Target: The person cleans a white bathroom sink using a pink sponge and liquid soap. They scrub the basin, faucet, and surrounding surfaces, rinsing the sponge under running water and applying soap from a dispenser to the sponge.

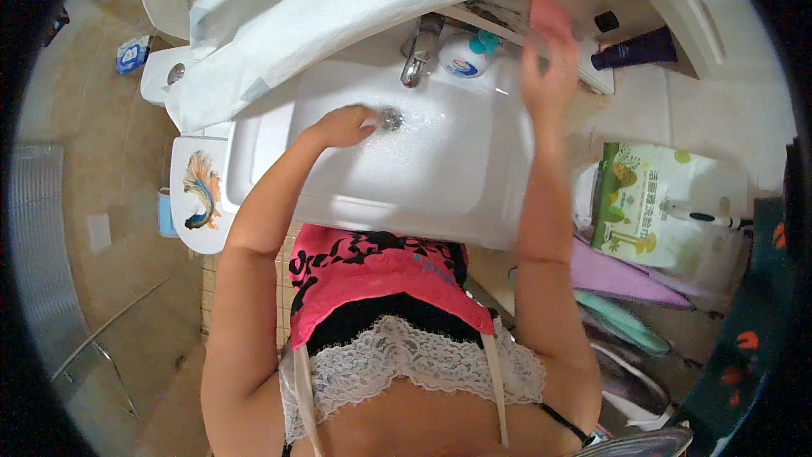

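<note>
Over the white washbasin (419,184), my left hand (346,125) hangs palm down, its thumb apart from the fingers and nothing visible in it. Its slightly blurred fingertips are beside the metal drain (391,119). My right hand (550,73) is raised at the basin's back right corner, blurred by motion. A pink cloth or sponge (549,13) is at its fingertips and appears gripped, above a narrow shelf (596,79). Between the hands, a chrome faucet (415,60) leans over the bowl. To its right stands a white pump bottle (462,56) with a teal top.
A pale curtain or sheet (304,32) droops over the back left. At left is a toilet lid (198,193) with a fish picture. A dark tube (637,49) lies right of the shelf. Lower right hang a printed tissue pack (660,203) and a purple cloth (622,276).
</note>
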Available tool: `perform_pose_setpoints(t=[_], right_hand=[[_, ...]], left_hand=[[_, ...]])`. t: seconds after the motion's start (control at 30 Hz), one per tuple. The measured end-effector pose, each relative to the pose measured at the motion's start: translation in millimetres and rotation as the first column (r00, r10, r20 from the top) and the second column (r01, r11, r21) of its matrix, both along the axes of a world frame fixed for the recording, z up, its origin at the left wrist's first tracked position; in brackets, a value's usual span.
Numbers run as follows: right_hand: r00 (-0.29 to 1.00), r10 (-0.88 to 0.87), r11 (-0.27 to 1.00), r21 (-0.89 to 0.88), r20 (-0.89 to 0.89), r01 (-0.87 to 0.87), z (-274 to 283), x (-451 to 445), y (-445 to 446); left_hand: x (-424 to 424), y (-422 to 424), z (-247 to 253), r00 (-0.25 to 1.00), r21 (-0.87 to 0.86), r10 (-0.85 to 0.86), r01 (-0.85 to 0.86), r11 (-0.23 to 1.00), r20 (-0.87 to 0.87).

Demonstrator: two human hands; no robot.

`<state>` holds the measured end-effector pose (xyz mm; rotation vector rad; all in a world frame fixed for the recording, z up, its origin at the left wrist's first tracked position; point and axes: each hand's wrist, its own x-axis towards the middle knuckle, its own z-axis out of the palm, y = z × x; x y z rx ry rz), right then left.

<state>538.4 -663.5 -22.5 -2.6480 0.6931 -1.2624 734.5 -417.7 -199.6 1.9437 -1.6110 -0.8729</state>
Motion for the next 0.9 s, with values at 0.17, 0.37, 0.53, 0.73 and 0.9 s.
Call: perform_pose_setpoints(t=[0.17, 0.37, 0.53, 0.73, 0.9], right_hand=[[0.99, -0.093, 0.977, -0.203, -0.106, 0.07, -8, -17, -56], [0.957, -0.291, 0.823, 0.507, -0.01, 0.256, -121, 7, 79], [0.476, -0.541, -0.469, 0.221, 0.693, -0.855, -262, 34, 92], [0.462, -0.645, -0.492, 0.132, 0.608, -0.861, -233, 83, 109], [0.451, -0.638, -0.558, 0.028, 0.624, -0.829, -246, 93, 97]], left_hand=[[-35, -87, 78, 0.738, -0.091, 0.264, -0.403, 0.911, -0.62], [-12, -106, 117, 0.409, 0.125, 0.338, -0.464, 0.877, -0.848], [-28, -124, 129, 0.4, 0.1, 0.279, -0.414, 0.905, -0.873], [-21, -93, 124, 0.664, -0.015, 0.333, -0.46, 0.888, -0.669], [-36, -79, 124, 0.776, -0.064, 0.299, -0.399, 0.915, -0.555]])
